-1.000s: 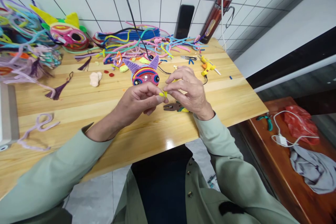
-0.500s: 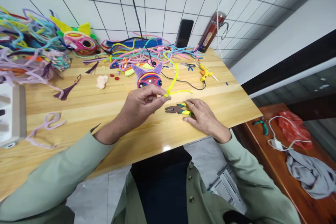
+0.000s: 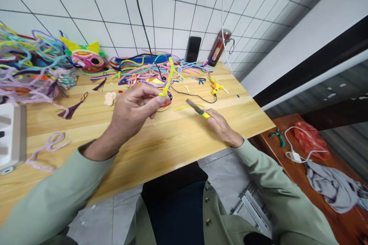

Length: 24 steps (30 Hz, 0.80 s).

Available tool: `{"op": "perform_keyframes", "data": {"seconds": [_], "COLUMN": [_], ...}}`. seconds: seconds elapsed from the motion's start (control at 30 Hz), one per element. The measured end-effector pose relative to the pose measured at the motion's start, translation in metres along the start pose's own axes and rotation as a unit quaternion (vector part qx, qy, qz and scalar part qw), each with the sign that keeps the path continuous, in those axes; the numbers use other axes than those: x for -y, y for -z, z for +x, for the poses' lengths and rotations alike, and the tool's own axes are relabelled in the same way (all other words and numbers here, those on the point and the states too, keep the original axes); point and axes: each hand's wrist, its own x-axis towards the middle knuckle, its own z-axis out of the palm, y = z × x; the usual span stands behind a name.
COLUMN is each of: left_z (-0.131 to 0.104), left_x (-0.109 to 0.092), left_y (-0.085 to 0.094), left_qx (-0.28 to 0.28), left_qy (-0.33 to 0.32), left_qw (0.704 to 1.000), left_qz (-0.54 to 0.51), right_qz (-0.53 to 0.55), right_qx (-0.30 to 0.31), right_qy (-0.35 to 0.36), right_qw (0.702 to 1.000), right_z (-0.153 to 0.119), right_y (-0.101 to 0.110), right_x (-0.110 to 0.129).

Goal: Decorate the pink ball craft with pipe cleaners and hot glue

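My left hand (image 3: 135, 111) pinches a yellow pipe cleaner (image 3: 170, 74), which stands up from the fingertips above the table. Behind those fingers a colourful mask (image 3: 165, 105) is mostly hidden. My right hand (image 3: 220, 124) is closed round the yellow and green handles of the pliers (image 3: 198, 109), whose jaws point up and to the left, clear of the pipe cleaner. Just beyond the pliers a thin yellow strand (image 3: 182, 107) shows over the tabletop.
Piles of coloured pipe cleaners (image 3: 138, 69) line the wall, with a second mask (image 3: 89, 59) at the left. A phone (image 3: 193, 49), a red flask (image 3: 220, 48) and a yellow glue gun (image 3: 216, 85) with its cord are at the back right. A white tray (image 3: 20, 138) sits far left.
My right hand has picked up the pliers, which lay on the table before. The left hand has shifted left in view with the yellow pipe cleaner, now covering most of the mask.
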Motion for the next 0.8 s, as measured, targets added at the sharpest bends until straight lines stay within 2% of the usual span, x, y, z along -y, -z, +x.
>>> {"op": "perform_keyframes", "data": {"seconds": [0.07, 0.1, 0.2, 0.3, 0.5, 0.7, 0.8], "left_z": [0.001, 0.001, 0.002, 0.002, 0.006, 0.012, 0.015], "left_x": [-0.002, -0.004, -0.011, -0.020, -0.020, -0.007, 0.002], "left_y": [0.003, 0.004, 0.005, 0.006, 0.017, 0.029, 0.030], "left_qx": [-0.011, -0.016, -0.026, -0.034, -0.047, -0.027, -0.002], "left_qy": [-0.010, -0.013, -0.022, -0.039, -0.081, -0.108, -0.126], "left_qw": [1.000, 1.000, 0.999, 0.998, 0.989, 0.975, 0.968], "left_qz": [-0.002, 0.001, 0.019, 0.036, 0.113, 0.191, 0.217], "right_qz": [0.179, 0.254, 0.359, 0.370, 0.371, 0.337, 0.295], "right_qx": [-0.017, -0.001, 0.065, 0.098, 0.156, 0.114, 0.130], "right_qy": [-0.039, -0.060, -0.129, -0.147, -0.111, -0.107, -0.095], "right_qw": [0.983, 0.965, 0.922, 0.912, 0.909, 0.929, 0.942], "right_z": [0.006, 0.011, 0.030, 0.052, 0.089, 0.103, 0.102], "right_y": [-0.001, -0.003, -0.012, -0.025, -0.046, -0.058, -0.057], "right_x": [0.019, 0.029, 0.053, 0.066, 0.074, 0.068, 0.064]}}
